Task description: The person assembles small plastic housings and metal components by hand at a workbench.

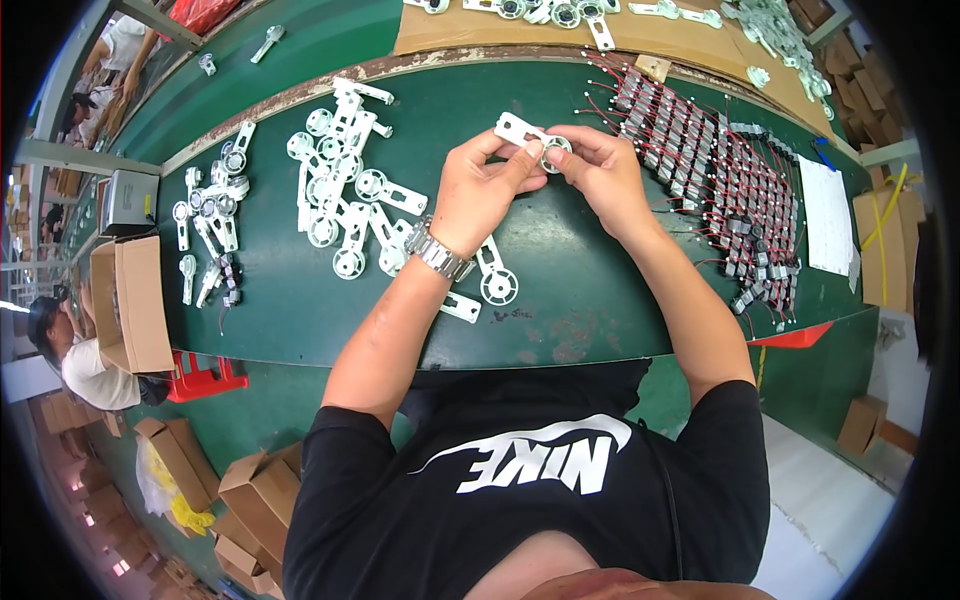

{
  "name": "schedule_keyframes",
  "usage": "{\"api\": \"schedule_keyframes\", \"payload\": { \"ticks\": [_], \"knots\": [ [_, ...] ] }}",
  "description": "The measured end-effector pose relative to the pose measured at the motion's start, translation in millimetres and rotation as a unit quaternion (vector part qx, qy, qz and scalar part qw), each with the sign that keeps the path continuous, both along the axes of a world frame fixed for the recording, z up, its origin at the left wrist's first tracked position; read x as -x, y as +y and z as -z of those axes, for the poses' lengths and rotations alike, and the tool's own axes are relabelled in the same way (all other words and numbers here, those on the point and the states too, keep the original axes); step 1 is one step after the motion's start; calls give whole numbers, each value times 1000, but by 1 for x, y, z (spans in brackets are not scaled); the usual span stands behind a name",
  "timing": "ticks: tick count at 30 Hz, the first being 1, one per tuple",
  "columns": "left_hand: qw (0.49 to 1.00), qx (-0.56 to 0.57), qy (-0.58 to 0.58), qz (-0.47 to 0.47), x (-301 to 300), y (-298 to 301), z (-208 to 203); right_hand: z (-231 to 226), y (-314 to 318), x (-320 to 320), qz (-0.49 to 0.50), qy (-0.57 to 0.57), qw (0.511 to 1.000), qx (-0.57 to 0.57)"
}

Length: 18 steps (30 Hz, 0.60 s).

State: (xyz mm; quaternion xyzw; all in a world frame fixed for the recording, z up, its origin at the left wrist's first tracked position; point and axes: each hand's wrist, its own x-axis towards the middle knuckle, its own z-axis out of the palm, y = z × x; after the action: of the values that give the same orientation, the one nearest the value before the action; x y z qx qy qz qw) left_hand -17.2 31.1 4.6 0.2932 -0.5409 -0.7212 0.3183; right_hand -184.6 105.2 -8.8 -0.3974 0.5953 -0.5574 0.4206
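Above the middle of the green bench, both my hands hold one white plastic part (515,128) with a round ring at one end and a flat, slotted arm at the other. My left hand (478,190) grips it from the left, thumb near the ring. My right hand (606,178) pinches the ring end, with the thumb pressed at its centre. Whether anything small sits inside the ring is hidden by the fingers. Near my left wrist, with its metal watch, lie similar parts, including a loose ringed part (497,286) and a pile of white parts (340,165).
Rows of small silver motor-like pieces with red wires (690,150) cover the bench's right, beside a white sheet (828,215). Another cluster of parts (215,205) lies at the left. Cardboard (450,35) with more white parts is beyond. A person (95,365) sits at the far left.
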Motion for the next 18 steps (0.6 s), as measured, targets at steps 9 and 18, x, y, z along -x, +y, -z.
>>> {"api": "schedule_keyframes", "payload": {
  "ticks": [9, 18],
  "knots": [
    [997, -57, 35, -23, -2, -1, -6, 5, 2, 9, -83, -7, 995, 50],
    [998, 6, 57, -17, -1, 2, -3, 7, 2, 4, -50, 214, 970, 108]
  ]
}}
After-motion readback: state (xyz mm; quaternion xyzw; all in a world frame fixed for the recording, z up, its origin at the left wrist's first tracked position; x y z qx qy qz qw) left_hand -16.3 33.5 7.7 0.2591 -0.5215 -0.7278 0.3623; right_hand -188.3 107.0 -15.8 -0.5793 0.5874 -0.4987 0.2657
